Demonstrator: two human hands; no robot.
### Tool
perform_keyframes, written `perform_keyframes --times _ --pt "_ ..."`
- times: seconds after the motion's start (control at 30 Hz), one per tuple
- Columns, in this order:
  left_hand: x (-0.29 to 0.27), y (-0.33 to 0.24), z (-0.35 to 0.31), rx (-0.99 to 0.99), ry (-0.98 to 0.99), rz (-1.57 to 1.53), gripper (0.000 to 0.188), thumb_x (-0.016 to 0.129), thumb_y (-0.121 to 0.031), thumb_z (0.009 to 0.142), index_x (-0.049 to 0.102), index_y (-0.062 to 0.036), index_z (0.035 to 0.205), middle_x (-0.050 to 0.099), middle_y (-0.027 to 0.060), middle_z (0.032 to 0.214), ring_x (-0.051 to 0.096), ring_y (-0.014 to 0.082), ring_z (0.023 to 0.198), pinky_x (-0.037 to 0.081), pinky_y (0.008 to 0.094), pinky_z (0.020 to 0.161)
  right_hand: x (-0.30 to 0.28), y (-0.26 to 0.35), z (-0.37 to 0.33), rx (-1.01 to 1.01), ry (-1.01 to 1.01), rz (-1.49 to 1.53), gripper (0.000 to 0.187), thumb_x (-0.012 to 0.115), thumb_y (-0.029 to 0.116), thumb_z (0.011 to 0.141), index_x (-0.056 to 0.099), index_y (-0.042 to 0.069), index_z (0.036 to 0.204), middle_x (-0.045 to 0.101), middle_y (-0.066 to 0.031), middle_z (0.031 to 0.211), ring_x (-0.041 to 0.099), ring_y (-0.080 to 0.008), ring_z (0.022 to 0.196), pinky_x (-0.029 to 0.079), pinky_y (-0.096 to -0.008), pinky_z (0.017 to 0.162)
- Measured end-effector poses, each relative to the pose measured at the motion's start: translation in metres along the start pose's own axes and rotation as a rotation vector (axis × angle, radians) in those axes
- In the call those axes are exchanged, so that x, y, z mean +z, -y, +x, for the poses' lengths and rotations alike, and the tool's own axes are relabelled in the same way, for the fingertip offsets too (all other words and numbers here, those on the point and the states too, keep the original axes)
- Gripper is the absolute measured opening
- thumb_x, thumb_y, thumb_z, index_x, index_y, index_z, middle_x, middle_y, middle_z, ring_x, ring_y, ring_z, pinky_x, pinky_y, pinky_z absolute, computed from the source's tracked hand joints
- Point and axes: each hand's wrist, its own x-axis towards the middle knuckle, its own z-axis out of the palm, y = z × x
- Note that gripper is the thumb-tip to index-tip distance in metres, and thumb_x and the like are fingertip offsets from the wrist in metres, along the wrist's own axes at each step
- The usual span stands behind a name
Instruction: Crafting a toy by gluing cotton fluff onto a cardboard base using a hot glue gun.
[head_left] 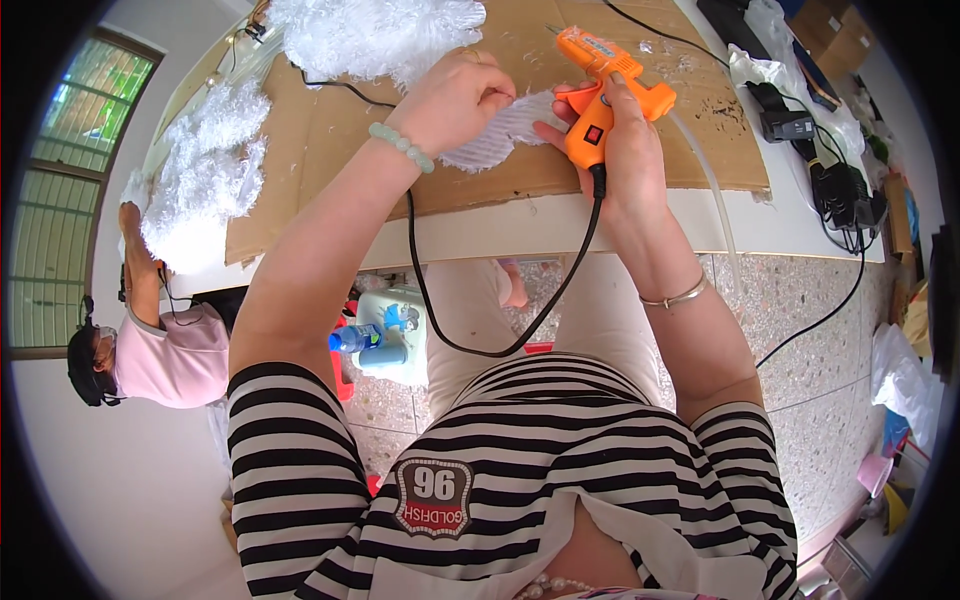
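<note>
My right hand (635, 120) is wrapped round an orange glue gun (592, 112), its nozzle pointing to the far left. A long clear glue stick (712, 175) trails from the gun's back end, and a black cord (420, 270) loops from its handle over the table edge. Under and between my hands lies a white ribbed piece (490, 145) on brown cardboard (340, 150). My left hand (462, 95) is closed in a pinch just above that piece. What its fingertips hold, if anything, is too small to make out.
Fluffy white material (370, 35) is heaped at the far side, with another heap (205, 165) on the left. A person in pink (175, 350) works at the left end. Black power adapters (840, 190) and cables crowd the right. Below the edge stands a pale bin (405, 345) with a bottle (355, 338).
</note>
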Motion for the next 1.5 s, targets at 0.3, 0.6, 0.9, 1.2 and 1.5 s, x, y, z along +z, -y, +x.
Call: perform_keyframes --times 0.3,0.6,0.9,1.2,1.5 --pt "0.002 -0.015 -0.013 0.271 -0.121 0.144 0.014 0.058 -0.005 0.076 0.064 -0.0045 0.089 0.061 0.0094 0.074 0.057 0.0292 0.08 0.042 0.0402 0.085 -0.005 0.003 0.002 -0.034 -0.023 0.034 0.03 0.04 0.026 0.098 0.048 0.001 0.112 0.057 -0.0091 0.091 0.057 -0.0151 0.083 0.054 -0.0451 0.084" --pt "0.016 -0.013 0.005 0.052 0.009 0.151 0.027 0.049 -0.014 0.078 0.068 -0.0108 0.096 0.066 0.0078 0.081 0.057 0.0294 0.092 0.044 0.0434 0.082 -0.009 0.012 -0.003 -0.005 -0.047 0.002 0.03 0.039 0.025 0.098 0.047 0.002 0.114 0.057 -0.0088 0.091 0.058 -0.0157 0.082 0.053 -0.0479 0.086" --pt "0.013 -0.021 -0.006 0.153 -0.01 0.173 0.029 0.049 -0.008 0.073 0.07 -0.0106 0.093 0.063 0.0065 0.078 0.055 0.0284 0.094 0.043 0.0451 0.083 -0.013 0.014 0.0 0.05 -0.048 -0.029 0.029 0.039 0.026 0.098 0.049 0.001 0.11 0.058 -0.009 0.09 0.057 -0.0161 0.082 0.052 -0.0489 0.087" --pt "-0.036 -0.013 -0.036 -0.012 -0.214 -0.236 0.017 0.056 -0.001 0.08 0.067 -0.0041 0.093 0.06 0.006 0.081 0.055 0.0172 0.08 0.044 0.026 0.073 -0.014 0.009 0.0 -0.013 -0.025 -0.005 0.028 0.039 0.025 0.098 0.051 0.001 0.106 0.059 -0.0099 0.09 0.058 -0.0161 0.079 0.051 -0.0477 0.088" --pt "-0.027 0.025 -0.092 -0.342 -0.315 -0.146 0.019 0.057 -0.008 0.085 0.066 -0.0034 0.101 0.067 0.0086 0.094 0.062 0.0174 0.086 0.048 0.0273 0.076 -0.009 0.011 -0.014 -0.148 0.215 -0.18 0.03 0.039 0.025 0.098 0.053 -0.001 0.102 0.061 -0.0133 0.094 0.059 -0.0169 0.081 0.051 -0.0404 0.086"
